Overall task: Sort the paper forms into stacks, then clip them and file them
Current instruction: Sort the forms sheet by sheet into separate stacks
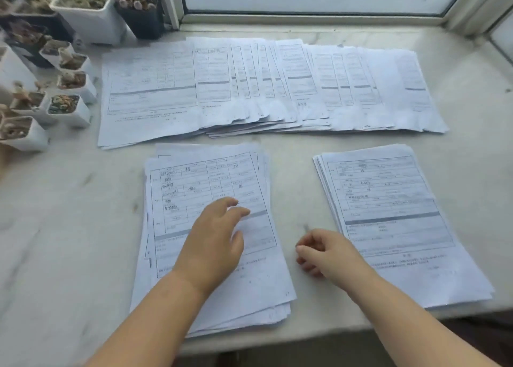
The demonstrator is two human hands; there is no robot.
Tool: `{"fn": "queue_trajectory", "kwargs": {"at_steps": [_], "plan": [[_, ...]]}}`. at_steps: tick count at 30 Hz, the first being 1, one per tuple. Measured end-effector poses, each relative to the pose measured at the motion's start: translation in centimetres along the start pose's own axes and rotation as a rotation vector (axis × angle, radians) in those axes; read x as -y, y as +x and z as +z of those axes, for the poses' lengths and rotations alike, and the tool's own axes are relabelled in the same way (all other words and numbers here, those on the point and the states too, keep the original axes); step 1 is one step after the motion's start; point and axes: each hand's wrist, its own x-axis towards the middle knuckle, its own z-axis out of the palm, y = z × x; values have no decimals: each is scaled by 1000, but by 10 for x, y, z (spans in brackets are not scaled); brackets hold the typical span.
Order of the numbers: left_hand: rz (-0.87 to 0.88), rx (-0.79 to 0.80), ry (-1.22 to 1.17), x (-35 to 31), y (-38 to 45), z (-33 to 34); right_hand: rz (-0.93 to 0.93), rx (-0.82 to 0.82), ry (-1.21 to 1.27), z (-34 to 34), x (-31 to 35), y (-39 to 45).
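My left hand (213,239) lies over the near left stack of forms (211,227), fingers loosely spread and pointing toward the window; whether the palm presses the top sheet or hovers just above it I cannot tell. It has hold of nothing. My right hand (324,252) is over bare counter (69,227) between the two near stacks, just beside the left edge of the near right stack (397,222). Its fingers are loosely curled inward and I see nothing between them.

The near left stack is thick and untidy, its sheets fanned out at the corners, with handwriting in the upper boxes of the top form. The near right stack is thinner, its sheets slightly offset along the left edge, and its near right corner reaches the counter's front edge. Beyond both, a long spread of overlapping forms (263,86) runs left to right across the counter, well apart from my hands.

At the far left stand small white pots of succulents (69,108), with a larger white pot (88,11) and a dark pot (141,14) against the window frame (319,18).
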Motion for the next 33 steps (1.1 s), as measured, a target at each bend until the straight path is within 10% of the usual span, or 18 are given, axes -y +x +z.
{"fn": "queue_trajectory", "kwargs": {"at_steps": [26,33], "plan": [[-77,-278,-157,-14,-105,55,30,319,330,21,-14,-23],[-239,-535,-451,-9,-100,38,-156,110,162,19,-18,-23]]}}
